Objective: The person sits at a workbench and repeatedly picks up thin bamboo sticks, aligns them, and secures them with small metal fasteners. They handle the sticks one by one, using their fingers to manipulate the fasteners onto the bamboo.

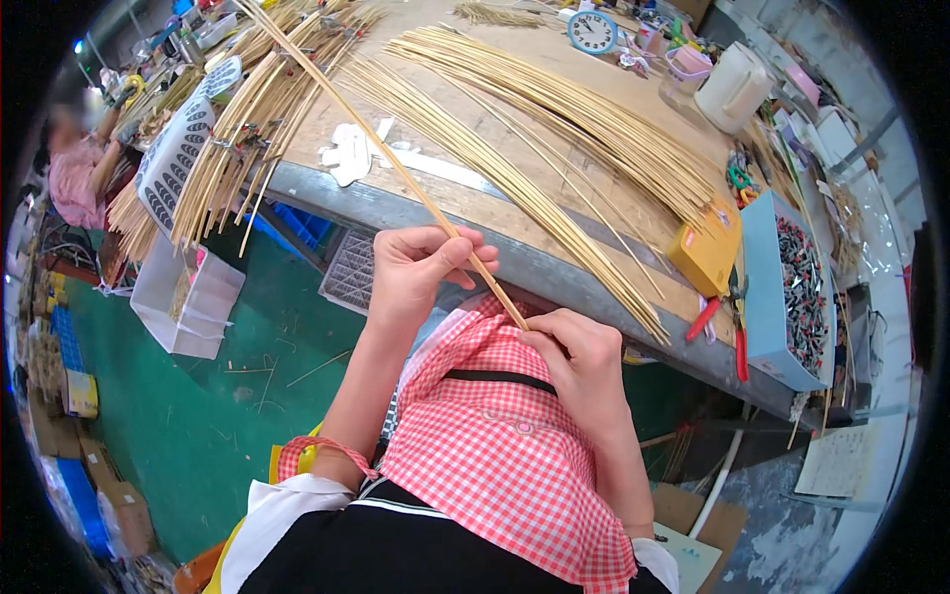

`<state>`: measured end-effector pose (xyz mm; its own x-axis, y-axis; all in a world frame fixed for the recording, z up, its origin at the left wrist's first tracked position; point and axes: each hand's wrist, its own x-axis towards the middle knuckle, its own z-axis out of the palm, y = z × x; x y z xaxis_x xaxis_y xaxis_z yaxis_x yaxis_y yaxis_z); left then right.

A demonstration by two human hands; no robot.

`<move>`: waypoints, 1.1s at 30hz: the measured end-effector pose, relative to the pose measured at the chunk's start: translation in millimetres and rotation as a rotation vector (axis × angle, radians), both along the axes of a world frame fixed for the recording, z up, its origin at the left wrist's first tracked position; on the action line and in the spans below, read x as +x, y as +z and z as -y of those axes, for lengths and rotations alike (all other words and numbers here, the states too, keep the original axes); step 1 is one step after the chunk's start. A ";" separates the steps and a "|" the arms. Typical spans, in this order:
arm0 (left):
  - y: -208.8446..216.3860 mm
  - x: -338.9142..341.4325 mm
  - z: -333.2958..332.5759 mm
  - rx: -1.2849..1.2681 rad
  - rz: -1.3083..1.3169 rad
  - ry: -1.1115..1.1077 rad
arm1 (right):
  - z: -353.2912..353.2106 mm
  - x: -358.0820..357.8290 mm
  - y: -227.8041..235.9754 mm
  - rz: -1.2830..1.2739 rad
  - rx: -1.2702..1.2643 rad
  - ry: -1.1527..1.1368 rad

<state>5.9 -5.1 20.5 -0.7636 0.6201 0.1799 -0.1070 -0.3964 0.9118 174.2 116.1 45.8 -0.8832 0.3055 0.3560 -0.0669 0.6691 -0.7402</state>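
Note:
A long, thin cane-like stick (396,163) slants from the upper left down to my apron. Near its lower part my left hand (424,267) pinches it between thumb and fingers. The fingers of my right hand (582,348) close on its lower end. Just beyond my hands, a narrow bundle of similar sticks (534,193) lies across the workbench (406,203). Farther back is a wider pile of sticks (584,109). Cut white paper pieces (351,153) lie on the bench to the left of the bundle.
Red-handled pliers (740,337) lie beside a yellow box (708,243) and a blue bin (767,287) of small parts. Stick bundles (262,119) overhang the bench's left side, above a white bin (203,312). A clock (592,32) and pitcher (735,87) stand behind. Another person (79,168) sits far left.

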 end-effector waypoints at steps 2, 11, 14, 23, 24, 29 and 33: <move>2.3 1.7 -1.6 -0.010 -0.016 0.008 | -0.9 0.2 1.1 0.020 -0.033 0.017; 15.5 9.5 1.3 -0.082 -0.128 0.066 | 1.3 -9.4 -4.4 0.063 -0.164 0.034; 20.1 5.8 2.2 -0.050 -0.114 -0.021 | -2.9 -10.8 -0.7 0.050 -0.219 0.064; 38.2 24.0 -24.6 -0.035 -0.369 -0.279 | -21.7 -13.7 38.8 -0.321 -0.551 -0.074; 36.8 29.4 -29.9 -0.063 -0.477 -0.284 | -24.0 -14.7 40.7 -0.367 -0.535 -0.074; 46.8 33.5 -50.9 -0.091 -0.633 -0.198 | -27.6 -14.0 53.0 -0.443 -0.449 -0.163; 51.1 28.8 -59.2 -0.051 -0.761 -0.127 | -31.1 -17.0 70.7 -0.449 -0.423 -0.201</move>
<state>34.7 54.2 71.7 -0.3640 0.7160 0.5956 0.5146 -0.3784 0.7694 157.2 147.3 116.6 -0.5875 0.6440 0.4900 -0.3352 0.3575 -0.8717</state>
